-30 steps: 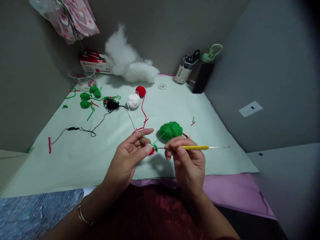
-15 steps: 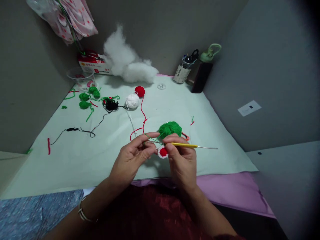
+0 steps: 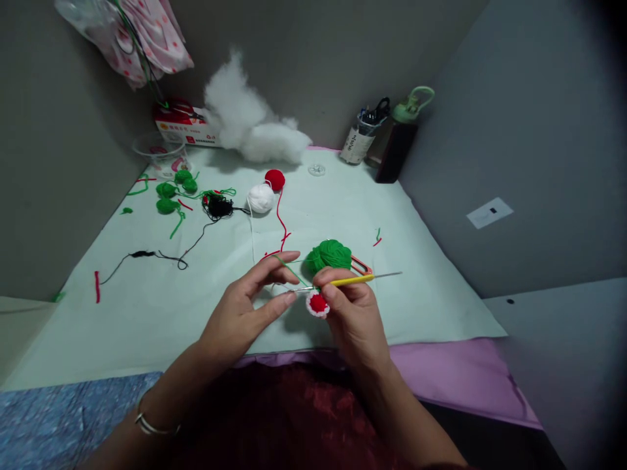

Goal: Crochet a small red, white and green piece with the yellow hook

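Observation:
My right hand (image 3: pixel 353 316) grips a yellow-handled crochet hook (image 3: pixel 353 281) and holds a small round red piece with a white edge (image 3: pixel 317 304) under its thumb. The hook's metal tip points left toward my left hand (image 3: pixel 245 310), whose fingers are spread, with a green strand (image 3: pixel 290 267) running over the forefinger. That strand leads back to a green yarn ball (image 3: pixel 329 254) lying on the pale green mat (image 3: pixel 206 294) just beyond my hands. An orange-handled tool (image 3: pixel 361 264) peeks out beside the ball.
White (image 3: pixel 260 197) and red (image 3: pixel 275 179) yarn balls, black yarn (image 3: pixel 218 207) and small green crocheted pieces (image 3: pixel 169 194) lie further back left. White stuffing (image 3: pixel 249 121), a red box (image 3: pixel 183 125), a clear bowl (image 3: pixel 159 151), a pen cup (image 3: pixel 360 138) and a dark bottle (image 3: pixel 399 147) stand against the grey walls.
The round red piece has passed from my left fingers to my right hand and turned face up. My left fingers have spread apart. The hook has shifted left and tilted.

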The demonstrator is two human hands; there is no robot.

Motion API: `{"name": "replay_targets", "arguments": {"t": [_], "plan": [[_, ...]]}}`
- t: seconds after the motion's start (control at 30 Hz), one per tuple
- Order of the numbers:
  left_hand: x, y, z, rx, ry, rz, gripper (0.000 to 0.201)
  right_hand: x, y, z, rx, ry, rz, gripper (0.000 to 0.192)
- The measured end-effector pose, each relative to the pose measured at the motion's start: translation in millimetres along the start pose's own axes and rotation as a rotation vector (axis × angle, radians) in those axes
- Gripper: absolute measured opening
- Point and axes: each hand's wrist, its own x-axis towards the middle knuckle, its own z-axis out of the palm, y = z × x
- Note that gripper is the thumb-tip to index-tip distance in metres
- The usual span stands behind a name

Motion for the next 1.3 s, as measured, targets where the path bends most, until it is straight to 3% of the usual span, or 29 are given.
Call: {"name": "replay_targets", "arguments": {"t": [0.17, 0.33, 0.47, 0.57, 0.67, 0.8, 0.87, 0.97, 1.1, 1.3], "plan": [[-1.7, -8.4, 25.1, -0.407, 0.044, -0.065, 0.042, -1.8, 3.8, 2.9, -0.226, 0.011, -0.209, 0.01], [0.6, -11.0, 34.8, -0.51, 0.12, -0.062, 0.046, -3.0, 0.8, 2.9, -0.409, -0.04, -0.348, 0.018], [0.7, -11.2, 37.2, -0.568, 0.163, -0.084, 0.05, -10.6, 9.2, -3.7, -0.829, -0.056, -0.677, 0.042], [0.5, -9.6, 36.7, -0.718, 0.097, -0.235, 0.049, -15.1, 13.9, -6.8, -0.965, -0.054, -0.831, 0.05], [2.0, -7.0, 30.5, -0.792, 0.029, -0.357, 0.046, -14.5, 8.0, -7.2, -0.742, -0.035, -0.653, 0.038], [3.9, -3.6, 22.6, -0.735, 0.053, -0.333, 0.037, -10.7, -3.1, -5.0, -0.269, 0.046, -0.404, 0.022], [3.4, -2.7, 23.9, -0.696, 0.053, -0.298, 0.035, -9.0, -3.3, -3.3, -0.154, 0.017, -0.308, 0.018], [0.9, -3.2, 30.0, -0.607, 0.047, -0.257, 0.033, -6.6, 2.0, -2.1, -0.186, -0.034, -0.251, 0.015], [-2.1, -5.6, 33.3, -0.502, 0.057, -0.234, 0.044, -4.4, 7.6, -5.3, -0.245, -0.005, -0.237, 0.017], [-1.9, -6.3, 30.6, -0.287, 0.163, -0.125, 0.041, -3.0, 8.1, -8.6, -0.238, -0.008, -0.245, 0.014]]}}
